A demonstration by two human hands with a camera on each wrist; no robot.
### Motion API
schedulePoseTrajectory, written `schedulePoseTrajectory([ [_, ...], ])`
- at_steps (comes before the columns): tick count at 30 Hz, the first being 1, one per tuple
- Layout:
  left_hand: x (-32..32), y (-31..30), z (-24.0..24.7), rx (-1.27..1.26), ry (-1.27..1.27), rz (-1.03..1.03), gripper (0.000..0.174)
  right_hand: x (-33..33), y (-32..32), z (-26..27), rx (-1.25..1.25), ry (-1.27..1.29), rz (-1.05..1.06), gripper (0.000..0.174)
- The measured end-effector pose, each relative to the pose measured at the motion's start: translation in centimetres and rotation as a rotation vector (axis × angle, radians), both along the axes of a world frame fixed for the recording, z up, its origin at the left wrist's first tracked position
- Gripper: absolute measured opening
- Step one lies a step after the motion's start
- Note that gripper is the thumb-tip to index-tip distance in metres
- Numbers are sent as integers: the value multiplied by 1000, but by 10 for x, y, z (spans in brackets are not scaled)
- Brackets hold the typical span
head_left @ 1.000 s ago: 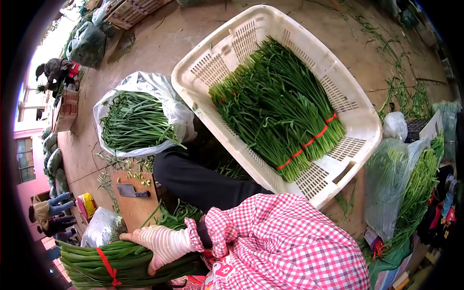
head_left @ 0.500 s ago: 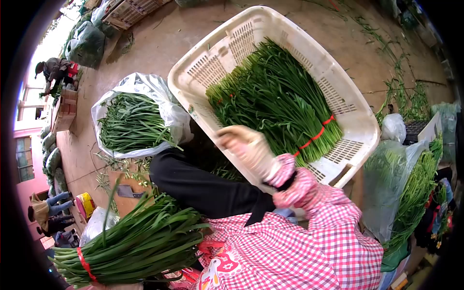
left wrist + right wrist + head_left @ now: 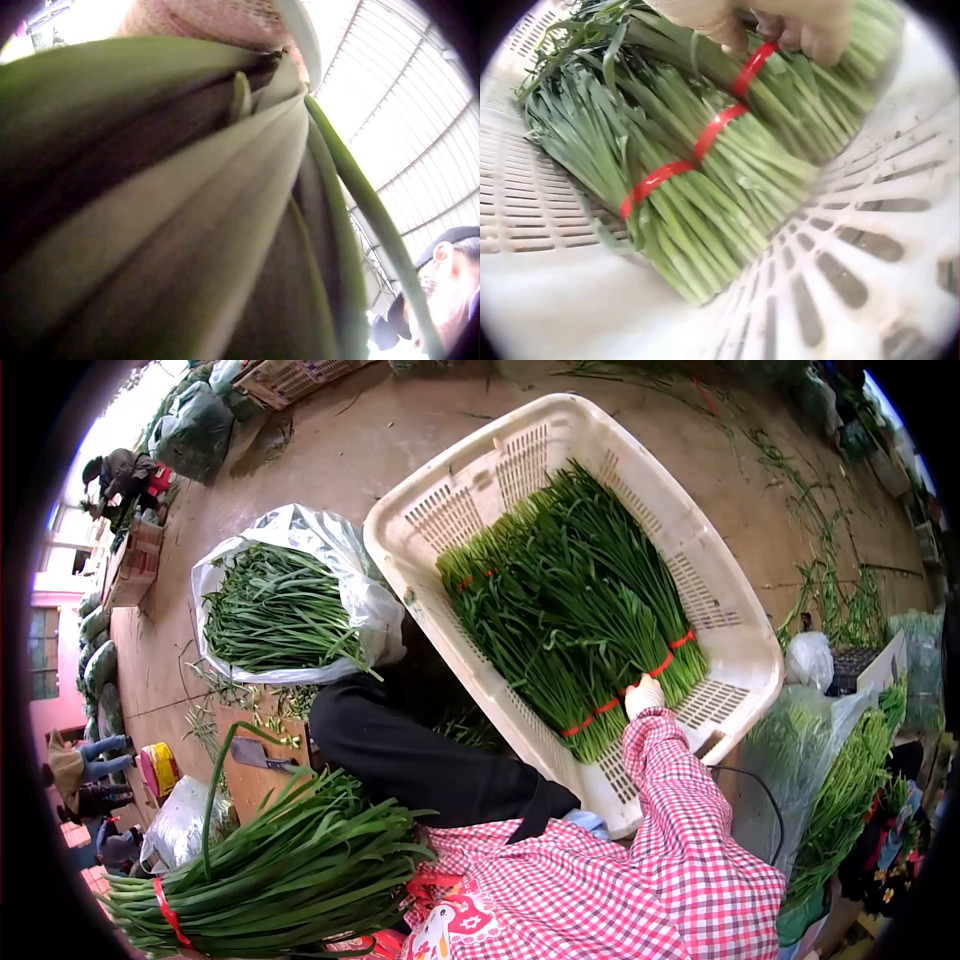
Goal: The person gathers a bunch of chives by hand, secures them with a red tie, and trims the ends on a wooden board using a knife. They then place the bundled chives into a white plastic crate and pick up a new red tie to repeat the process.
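Observation:
A white slatted plastic crate holds several bunches of garlic chives tied with red bands. At its near end, my gloved right hand grips one bunch around its red band. The right wrist view shows that hand's thumb and curled fingers on either side of the band, with two more tied bunches alongside. At the lower left, a large bunch of garlic chives with a red band is held by my left hand, hidden beneath it. In the left wrist view, the knitted glove shows behind broad leaves.
A white plastic bag of loose greens stands left of the crate. Near my knee lies a cleaver on a wooden board. To the right, a clear bag holds more greens. Several people are at far left.
My right hand has left the lower-left bunch, swung across to the right and taken hold of a bunch in the crate. The left bunch has turned, showing more of its leaves.

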State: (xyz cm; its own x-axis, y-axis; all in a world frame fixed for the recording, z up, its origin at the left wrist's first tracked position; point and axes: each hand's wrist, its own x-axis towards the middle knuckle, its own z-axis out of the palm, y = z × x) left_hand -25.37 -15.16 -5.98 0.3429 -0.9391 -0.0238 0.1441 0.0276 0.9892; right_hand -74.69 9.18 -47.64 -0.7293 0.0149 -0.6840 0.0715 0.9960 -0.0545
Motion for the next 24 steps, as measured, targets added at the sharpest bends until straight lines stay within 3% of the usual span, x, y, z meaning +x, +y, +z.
schedulePoseTrajectory([
  [6, 1, -14, -1, -13, -7, 43, 66, 16, 6, -20, -137, 168, -83, 71],
  [12, -8, -18, 4, -17, -20, 55, 67, 10, -5, -25, 80, 31, 26, 80],
  [17, -15, -21, 8, -16, -33, 60, 68, 0, -13, -26, 172, 30, 93, 65],
  [24, -19, -21, 16, -27, -18, 75, 68, 2, -19, -17, 159, 97, 90, 65],
])
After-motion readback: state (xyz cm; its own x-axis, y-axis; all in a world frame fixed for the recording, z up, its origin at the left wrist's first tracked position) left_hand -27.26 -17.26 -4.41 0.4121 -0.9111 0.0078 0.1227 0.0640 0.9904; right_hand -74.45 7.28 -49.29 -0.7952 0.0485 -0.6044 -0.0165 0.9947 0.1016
